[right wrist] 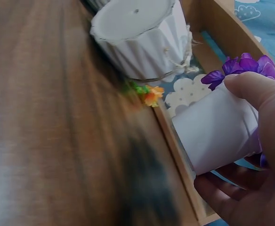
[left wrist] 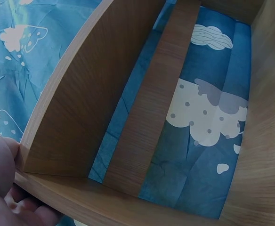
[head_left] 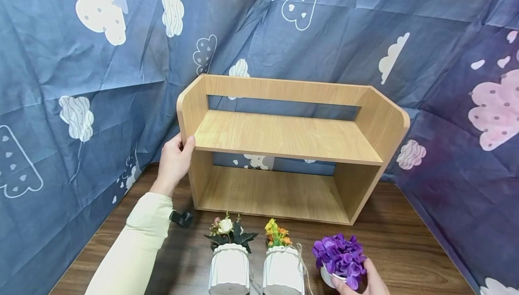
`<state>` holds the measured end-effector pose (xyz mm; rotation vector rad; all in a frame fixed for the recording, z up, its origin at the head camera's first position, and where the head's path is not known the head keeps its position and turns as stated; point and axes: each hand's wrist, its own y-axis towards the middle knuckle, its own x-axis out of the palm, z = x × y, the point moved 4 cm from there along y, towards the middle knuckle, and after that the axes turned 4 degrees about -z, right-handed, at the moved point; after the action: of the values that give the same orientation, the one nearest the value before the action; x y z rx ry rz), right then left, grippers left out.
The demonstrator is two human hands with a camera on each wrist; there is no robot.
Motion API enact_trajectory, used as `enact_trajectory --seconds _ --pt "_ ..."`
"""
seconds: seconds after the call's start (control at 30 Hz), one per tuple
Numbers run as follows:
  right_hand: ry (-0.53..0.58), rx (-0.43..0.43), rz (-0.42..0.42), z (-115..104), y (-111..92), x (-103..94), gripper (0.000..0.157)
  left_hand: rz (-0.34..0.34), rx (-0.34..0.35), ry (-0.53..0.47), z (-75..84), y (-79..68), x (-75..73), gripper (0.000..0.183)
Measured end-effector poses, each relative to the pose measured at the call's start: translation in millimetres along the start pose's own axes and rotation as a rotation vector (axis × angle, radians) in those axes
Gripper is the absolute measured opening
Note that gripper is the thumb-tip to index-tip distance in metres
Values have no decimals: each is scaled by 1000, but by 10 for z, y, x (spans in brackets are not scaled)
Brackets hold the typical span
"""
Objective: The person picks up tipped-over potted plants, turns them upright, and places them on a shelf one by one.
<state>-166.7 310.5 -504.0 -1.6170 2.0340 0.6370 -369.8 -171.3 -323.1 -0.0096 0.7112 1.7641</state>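
Left hand (head_left: 174, 162) clamped on wooden shelf (head_left: 279, 135), thumb over front edge of left side panel, fingers round the outside, about level with middle board. Probably to keep shelf from shifting, since nothing visible weighs it down.

Right hand (head_left: 366, 281) holds purple flower pot (head_left: 339, 259) by its white pot, thumb one side, fingers the other. Likely gripped there because the pot is firm and petals would crush. It's out front of shelf's front right corner, toward right edge of counter (head_left: 405, 259); can't tell if any part touches counter.

Rose pot (head_left: 229, 268) and yellow flower pot (head_left: 284, 268), side by side on counter in front of shelf's bottom front edge, appear laid on their sides, flowers toward shelf, bases toward the person. Flat sides probably stop rolling. Twine (head_left: 302, 263) hangs off the yellow one.

Shelf stands near counter's back edge, blue cloth (head_left: 251, 20) behind.
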Motion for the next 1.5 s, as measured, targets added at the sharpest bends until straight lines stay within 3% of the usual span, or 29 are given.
enact_trajectory --seconds 0.1,0.27,0.47,0.73,1.27,1.5 --pt "-106 11 -40 -98 52 -98 79 -6 -6 -4 1 -4 0 41" --pt "-137 -170 23 -250 159 -220 72 0 -2 8 -2 -3 6 39" --pt "-177 -224 39 -533 262 -411 71 10 3 8 -6 -8 6 38" --pt "-54 -363 76 -893 413 -654 69 11 0 5 -11 -9 23 38" --pt "-49 -428 119 -1431 803 -1065 60 9 -8 -14 2 -18 25 40" --pt "-36 -448 130 -1668 968 -1128 54 20 -11 -10 -12 -39 26 39"
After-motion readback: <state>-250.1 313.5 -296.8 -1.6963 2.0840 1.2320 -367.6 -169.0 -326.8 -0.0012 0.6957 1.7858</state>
